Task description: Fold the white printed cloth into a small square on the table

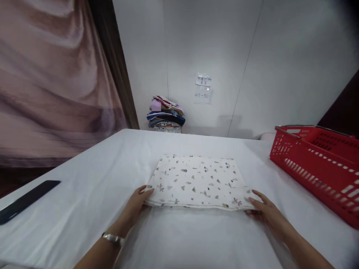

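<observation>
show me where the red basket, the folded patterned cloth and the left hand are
red basket (322, 166), head view, on its long slotted side wall
folded patterned cloth (198, 179), head view, on the middle of its top layer
left hand (138, 200), head view, on the back of the hand

Soft light, dark right-hand corners.

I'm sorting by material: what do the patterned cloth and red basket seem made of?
Cloth: fabric, perhaps cotton, with a matte finish, judging by its soft layered edge; the fibre is unclear. Basket: likely moulded plastic, slightly glossy, given its regular slots and evenly red walls.
</observation>
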The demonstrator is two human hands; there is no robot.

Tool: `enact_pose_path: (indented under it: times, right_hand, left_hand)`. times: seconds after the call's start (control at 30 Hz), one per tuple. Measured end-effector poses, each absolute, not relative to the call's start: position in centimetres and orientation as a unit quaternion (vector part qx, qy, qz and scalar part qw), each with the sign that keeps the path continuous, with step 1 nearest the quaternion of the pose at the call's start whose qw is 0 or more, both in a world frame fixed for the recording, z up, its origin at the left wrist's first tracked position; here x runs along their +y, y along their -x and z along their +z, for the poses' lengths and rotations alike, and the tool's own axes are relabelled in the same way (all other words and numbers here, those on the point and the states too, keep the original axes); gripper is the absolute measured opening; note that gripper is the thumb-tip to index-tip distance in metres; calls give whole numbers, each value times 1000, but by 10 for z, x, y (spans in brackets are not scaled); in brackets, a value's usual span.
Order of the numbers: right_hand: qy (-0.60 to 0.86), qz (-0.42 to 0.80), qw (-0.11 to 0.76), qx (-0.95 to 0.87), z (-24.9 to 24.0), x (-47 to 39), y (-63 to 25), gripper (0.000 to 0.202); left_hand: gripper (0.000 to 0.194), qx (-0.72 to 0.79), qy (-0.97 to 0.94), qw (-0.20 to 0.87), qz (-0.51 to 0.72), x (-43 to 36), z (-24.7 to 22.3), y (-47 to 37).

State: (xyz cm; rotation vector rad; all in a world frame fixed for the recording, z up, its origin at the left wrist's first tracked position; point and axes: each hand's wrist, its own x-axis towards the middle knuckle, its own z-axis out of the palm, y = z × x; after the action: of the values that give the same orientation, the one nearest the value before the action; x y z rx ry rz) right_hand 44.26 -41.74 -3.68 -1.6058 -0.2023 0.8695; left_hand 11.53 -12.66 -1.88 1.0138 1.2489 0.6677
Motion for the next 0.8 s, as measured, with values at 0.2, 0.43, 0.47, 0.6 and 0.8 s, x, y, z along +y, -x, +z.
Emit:
enact_pose_path:
  times: [0.2, 0.43, 0.47, 0.6, 0.8]
  right_hand:
    - [709, 320, 610, -151, -36, -424, -441, 79]
    - [653, 278, 677, -195, 22, -365, -501, 65]
    - [642, 272, 688, -200, 39, -350, -516, 60]
    - [597, 169, 748, -234, 111, -296, -572, 26]
    - [645, 184, 704, -232, 171, -238, -621, 6]
  left_hand:
    - [75, 538, -495, 615, 295, -119, -16, -106]
    - [60, 442, -628, 473, 433, -55, 48, -159]
    - [57, 424, -634, 462, 453, -42, 65, -175]
    - [48, 359, -590, 501, 522, 10, 135, -236]
    - [36, 394, -614, 474, 493, 68, 186, -304]
